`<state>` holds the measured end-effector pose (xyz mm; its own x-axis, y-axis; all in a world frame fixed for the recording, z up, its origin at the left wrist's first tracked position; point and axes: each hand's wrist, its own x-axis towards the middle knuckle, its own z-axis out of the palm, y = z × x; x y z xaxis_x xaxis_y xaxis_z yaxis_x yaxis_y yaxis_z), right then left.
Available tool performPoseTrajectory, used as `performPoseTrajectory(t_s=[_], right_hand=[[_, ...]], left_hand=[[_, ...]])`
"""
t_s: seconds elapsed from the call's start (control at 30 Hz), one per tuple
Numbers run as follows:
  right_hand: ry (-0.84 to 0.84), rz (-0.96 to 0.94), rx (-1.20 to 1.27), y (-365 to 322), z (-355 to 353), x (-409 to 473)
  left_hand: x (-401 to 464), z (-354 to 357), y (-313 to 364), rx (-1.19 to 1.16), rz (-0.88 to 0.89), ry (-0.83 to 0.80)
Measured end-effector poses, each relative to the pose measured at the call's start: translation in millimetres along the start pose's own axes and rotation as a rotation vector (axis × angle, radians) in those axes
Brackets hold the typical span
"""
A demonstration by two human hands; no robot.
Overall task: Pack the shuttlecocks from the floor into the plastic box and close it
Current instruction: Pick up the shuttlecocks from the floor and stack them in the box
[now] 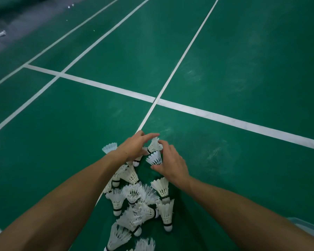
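Several white feather shuttlecocks (134, 201) lie in a loose pile on the green court floor between my forearms. At the pile's far end my left hand (134, 147) curls its fingers and thumb around one shuttlecock (154, 144), with the thumb near its cork. My right hand (172, 165) pinches the feather skirt of a second shuttlecock (154, 158) between thumb and forefinger, just below the first. The two shuttlecocks touch. One more shuttlecock (109, 147) lies left of my left wrist. A pale corner of the plastic box (305, 226) shows at the lower right, mostly hidden by my right arm.
White court lines (207, 110) cross the green floor ahead of my hands. A grey strip (25, 28) runs along the far left, with a white scrap (0, 33) and small bits on it. Bare green floor spreads on both sides of the pile.
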<state>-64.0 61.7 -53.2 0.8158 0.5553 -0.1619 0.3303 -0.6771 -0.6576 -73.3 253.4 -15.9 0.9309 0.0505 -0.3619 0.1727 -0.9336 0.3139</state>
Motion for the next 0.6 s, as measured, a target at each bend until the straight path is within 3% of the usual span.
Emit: performPoseTrajectory(t_s=[0.37, 0.6], right_hand=[[0.011, 0.000, 0.231, 23, -14, -5], [0.091, -0.074, 0.367, 26, -80, -44]], left_hand=[[0, -6, 13, -0.099, -0.007, 0.121], [-40, -17, 40, -0.170, -0.018, 0.264]])
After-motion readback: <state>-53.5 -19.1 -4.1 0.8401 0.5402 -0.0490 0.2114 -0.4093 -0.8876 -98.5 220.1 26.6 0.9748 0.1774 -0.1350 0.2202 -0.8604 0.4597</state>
